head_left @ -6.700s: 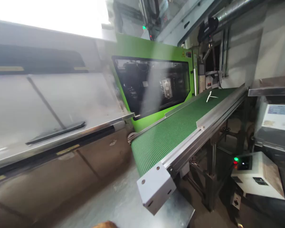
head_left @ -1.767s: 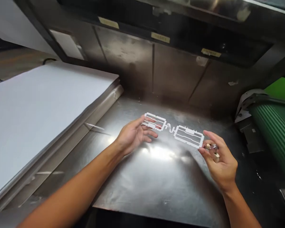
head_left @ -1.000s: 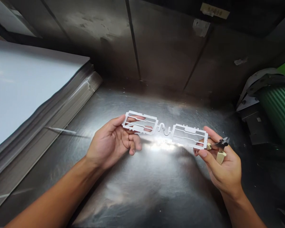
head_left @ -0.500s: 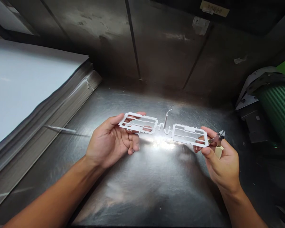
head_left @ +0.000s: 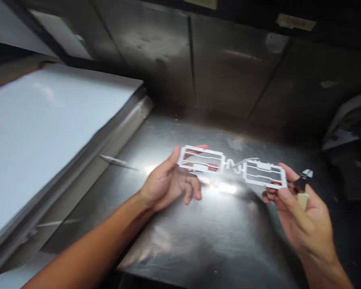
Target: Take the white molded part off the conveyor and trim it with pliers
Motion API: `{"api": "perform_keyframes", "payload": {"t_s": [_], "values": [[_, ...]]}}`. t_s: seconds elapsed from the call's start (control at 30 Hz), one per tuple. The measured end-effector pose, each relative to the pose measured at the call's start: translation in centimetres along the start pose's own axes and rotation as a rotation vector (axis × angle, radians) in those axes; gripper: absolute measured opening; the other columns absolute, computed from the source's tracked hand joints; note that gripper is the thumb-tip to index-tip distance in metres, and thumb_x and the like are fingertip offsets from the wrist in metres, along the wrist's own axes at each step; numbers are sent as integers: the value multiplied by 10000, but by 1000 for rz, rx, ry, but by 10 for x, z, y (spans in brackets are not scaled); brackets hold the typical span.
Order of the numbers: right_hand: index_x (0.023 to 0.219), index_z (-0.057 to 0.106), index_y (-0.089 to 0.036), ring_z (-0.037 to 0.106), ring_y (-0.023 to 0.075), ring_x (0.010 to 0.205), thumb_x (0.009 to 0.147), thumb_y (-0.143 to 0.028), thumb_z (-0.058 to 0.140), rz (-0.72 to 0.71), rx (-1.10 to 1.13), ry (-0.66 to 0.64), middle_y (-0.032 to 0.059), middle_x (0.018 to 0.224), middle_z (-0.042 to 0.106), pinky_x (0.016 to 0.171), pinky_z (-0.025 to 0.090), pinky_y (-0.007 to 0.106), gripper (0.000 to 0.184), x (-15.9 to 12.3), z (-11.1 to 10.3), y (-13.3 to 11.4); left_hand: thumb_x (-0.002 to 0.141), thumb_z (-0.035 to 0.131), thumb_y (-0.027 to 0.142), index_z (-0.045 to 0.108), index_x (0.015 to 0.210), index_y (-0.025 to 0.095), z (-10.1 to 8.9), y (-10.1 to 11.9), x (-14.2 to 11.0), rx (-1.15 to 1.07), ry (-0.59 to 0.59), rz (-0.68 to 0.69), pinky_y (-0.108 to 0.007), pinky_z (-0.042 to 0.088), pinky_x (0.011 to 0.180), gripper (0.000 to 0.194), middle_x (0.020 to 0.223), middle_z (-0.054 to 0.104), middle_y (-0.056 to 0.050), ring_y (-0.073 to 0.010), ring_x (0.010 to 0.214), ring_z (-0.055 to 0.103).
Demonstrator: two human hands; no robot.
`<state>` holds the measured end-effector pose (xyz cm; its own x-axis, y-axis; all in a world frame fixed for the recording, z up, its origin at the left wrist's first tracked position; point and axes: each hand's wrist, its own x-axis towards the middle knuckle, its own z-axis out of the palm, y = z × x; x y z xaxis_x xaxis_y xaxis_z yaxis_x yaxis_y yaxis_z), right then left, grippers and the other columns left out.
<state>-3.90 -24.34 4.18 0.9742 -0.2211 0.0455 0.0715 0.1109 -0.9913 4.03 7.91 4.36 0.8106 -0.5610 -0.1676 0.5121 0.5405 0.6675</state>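
A white moulded plastic part spans my two hands: a left rectangular frame (head_left: pixel 201 167) and a right rectangular frame (head_left: pixel 258 182), joined by a curly plastic runner (head_left: pixel 229 164). My left hand (head_left: pixel 165 180) grips the left frame between thumb and fingers, the lower fingers hanging loosely curled. The outer end of the right frame is pinched in my right hand (head_left: pixel 307 212), which also keeps a pair of side cutters (head_left: pixel 303 188) tucked between its fingers, the jaws pointing up and away. Both frames are held above the metal table (head_left: pixel 186 241).
At the left lies a thick stack of large white sheets (head_left: pixel 63 116), with a thin white strip (head_left: pixel 113 160) sticking out at its edge. A metal panel wall (head_left: pixel 156 52) stands behind the table. A dark, blurred machine (head_left: pixel 355 140) is on the right.
The camera view has swung, so everything sits further right. The plastic part has tilted, and its sprue stem, upright before, now leans over to the right. Both hands keep their hold.
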Motion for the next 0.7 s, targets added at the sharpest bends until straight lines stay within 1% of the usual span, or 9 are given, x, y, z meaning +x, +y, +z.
{"api": "perform_keyframes", "payload": {"t_s": [0.1,0.2,0.33,0.43,0.53,0.7], "values": [[1533,739,-272,692,216,853,1001,-367,943,52,24,58,82,1063,741,791,668,305,577,6,-3,-1,1129,568,689,600,1606,207,-2,-6,3,1,-100,-3,-250,614,476,679,1176,822,-202,-282,697,815],[1514,747,-256,682,232,860,957,-380,971,100,44,74,87,1024,726,782,682,309,613,12,-5,2,1117,601,694,574,1624,170,-6,-10,5,8,-140,15,-246,616,476,730,1179,819,-216,-281,694,816],[1472,771,-257,652,232,841,942,-419,973,115,30,46,67,953,666,734,684,306,590,14,-4,3,1149,550,664,598,1583,136,-7,-10,4,-7,-137,21,-236,599,462,685,1176,817,-227,-270,667,808],[1418,800,-261,653,227,838,950,-464,969,110,0,35,82,1007,683,734,690,305,538,14,-3,3,1168,478,673,605,1559,122,-7,-9,2,-11,-112,13,-228,580,450,688,1196,809,-245,-256,634,795],[1366,818,-266,677,231,852,948,-510,971,114,-17,32,99,1084,716,755,693,305,508,13,-4,4,1168,441,701,595,1566,131,-7,-8,1,-14,-96,9,-231,571,441,712,1230,801,-259,-248,604,784],[1295,830,-265,681,245,851,938,-543,973,113,-28,23,91,1030,721,742,692,318,475,14,-8,8,1151,439,739,595,1567,130,-9,-9,0,-28,-95,0,-242,575,438,754,1222,799,-274,-260,599,786]]}}
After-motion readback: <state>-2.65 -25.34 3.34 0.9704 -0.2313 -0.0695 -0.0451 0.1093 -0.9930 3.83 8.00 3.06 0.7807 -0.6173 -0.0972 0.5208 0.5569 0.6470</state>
